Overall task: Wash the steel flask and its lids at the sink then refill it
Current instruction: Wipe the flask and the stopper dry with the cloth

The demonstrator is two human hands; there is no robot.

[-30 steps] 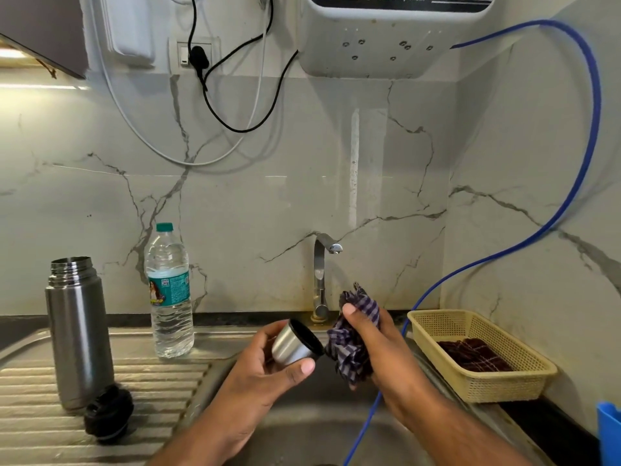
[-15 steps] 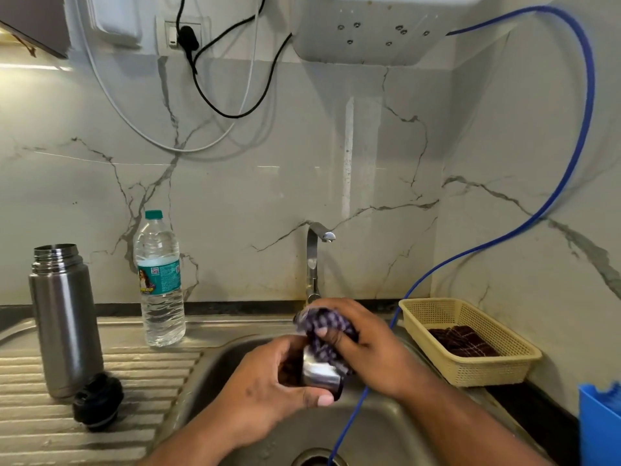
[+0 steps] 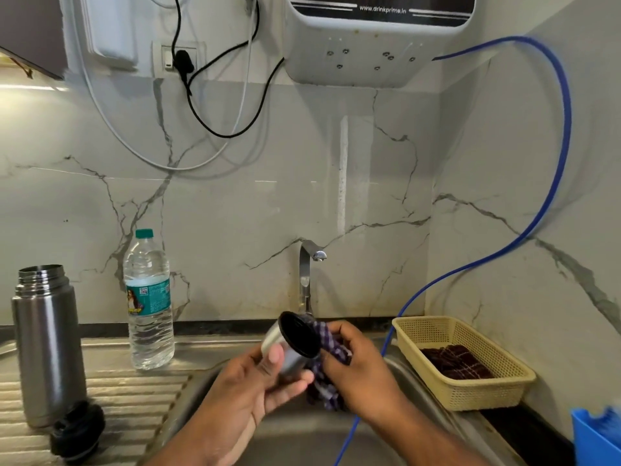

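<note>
The steel cup lid with a black inside was over the steel sink, tilted with its open mouth toward the cloth; what it held could not be made out. The left hand gripped it, thumb and fingers curled round its steel side. The right hand was closed on a bunched purple-and-white checked cloth that touched the lid's rim. The tall cylindrical steel flask stood upright and uncapped on the ridged drainboard at the left, with a round black stopper just beside its base and a clear plastic water bottle with a green cap near. Right of the sink, a yellow perforated plastic basket on the dark tabletop held a dark checked rag. A blue hose ran down the marble wall into the sink, beside the steel tap
</note>
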